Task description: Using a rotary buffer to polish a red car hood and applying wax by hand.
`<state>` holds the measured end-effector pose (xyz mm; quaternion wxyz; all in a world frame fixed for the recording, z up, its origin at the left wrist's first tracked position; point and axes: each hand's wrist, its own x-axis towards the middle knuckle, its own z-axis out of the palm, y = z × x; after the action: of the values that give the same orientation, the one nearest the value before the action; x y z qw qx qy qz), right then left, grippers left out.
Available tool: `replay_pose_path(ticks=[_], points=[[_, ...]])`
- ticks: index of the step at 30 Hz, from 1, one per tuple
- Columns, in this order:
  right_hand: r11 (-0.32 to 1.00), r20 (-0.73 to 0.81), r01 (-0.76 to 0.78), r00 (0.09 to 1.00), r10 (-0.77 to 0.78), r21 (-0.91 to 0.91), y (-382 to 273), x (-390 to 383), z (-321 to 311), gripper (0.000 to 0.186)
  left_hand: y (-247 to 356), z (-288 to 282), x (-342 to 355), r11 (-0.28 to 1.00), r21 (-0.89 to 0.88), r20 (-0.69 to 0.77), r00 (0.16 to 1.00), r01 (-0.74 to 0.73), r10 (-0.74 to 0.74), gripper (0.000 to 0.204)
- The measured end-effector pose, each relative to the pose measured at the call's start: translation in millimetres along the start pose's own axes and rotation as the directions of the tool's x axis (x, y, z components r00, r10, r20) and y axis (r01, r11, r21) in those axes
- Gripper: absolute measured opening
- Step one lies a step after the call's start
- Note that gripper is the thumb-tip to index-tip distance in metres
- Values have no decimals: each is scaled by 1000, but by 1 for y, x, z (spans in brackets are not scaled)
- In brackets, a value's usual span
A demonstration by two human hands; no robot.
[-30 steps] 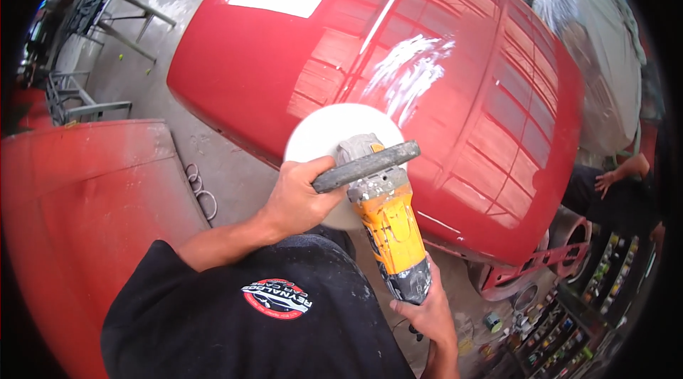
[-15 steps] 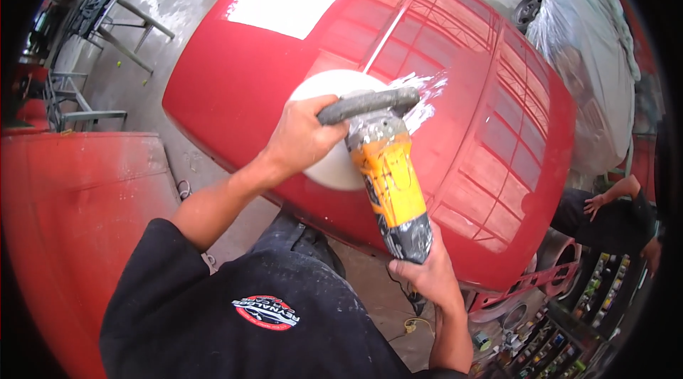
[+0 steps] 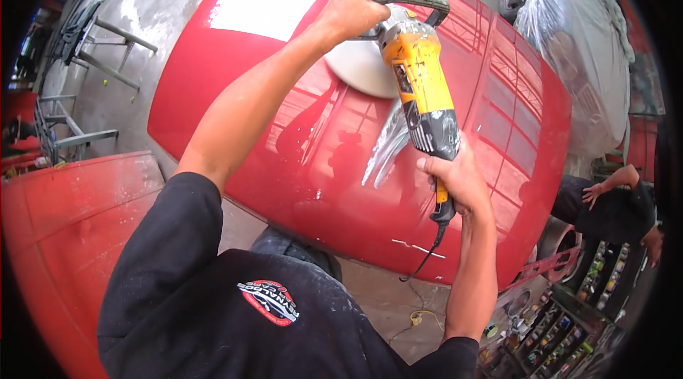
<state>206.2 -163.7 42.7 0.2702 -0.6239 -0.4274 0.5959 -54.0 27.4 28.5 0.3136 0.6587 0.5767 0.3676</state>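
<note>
A yellow and black polisher (image 3: 427, 80) is held over a glossy red car hood (image 3: 299, 187). My left hand (image 3: 353, 11) grips the left end of its black loop handle, up by the head. My right hand (image 3: 462, 176) is wrapped round the black rear grip. The round whitish pad (image 3: 359, 70) lies against the hood, partly hidden by the head and my left forearm. A smear of white paste (image 3: 388, 151) streaks the paint just on the near side of the pad. Reflections of windows and roof beams cover the paint.
The polisher's cord (image 3: 430, 254) hangs from its rear past the hood's near edge. Another dull red panel (image 3: 85, 215) stands at left, below a metal stand (image 3: 78, 139). At far right are a plastic-covered car (image 3: 573, 66), another person (image 3: 612, 212) and bottle shelves (image 3: 605, 272).
Both hands have pushed the polisher away from me and slightly right, onto the hood's farther part. The white smear, partly hidden before, now shows on the near side of the pad.
</note>
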Motion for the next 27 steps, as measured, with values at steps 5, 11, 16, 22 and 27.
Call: replay_pose_path(ticks=[5, 11, 16, 22, 27], points=[[1000, 33, 9, 999, -8, -16, -3, -3, -1, 58, -2, 1, -8, 999, -32, -6, 1000, 22, -22, 40], [998, 27, -55, 998, 56, -7, 14, -23, -2, 77, 3, -1, -37, 994, -110, 48, 999, 24, -19, 26], [997, 65, -78, 995, 77, 8, -14, -61, 5, 89, 24, -30, -65, 996, -76, 49, 998, 49, -45, 15], [1000, 84, -23, 996, 24, -8, -20, -67, 4, 103, 41, -57, -79, 988, -90, 55, 991, 124, -119, 15], [981, 81, -17, 996, 33, -192, -10, -68, 3, 108, 38, -59, -88, 984, -132, 44, 992, 121, -116, 12]])
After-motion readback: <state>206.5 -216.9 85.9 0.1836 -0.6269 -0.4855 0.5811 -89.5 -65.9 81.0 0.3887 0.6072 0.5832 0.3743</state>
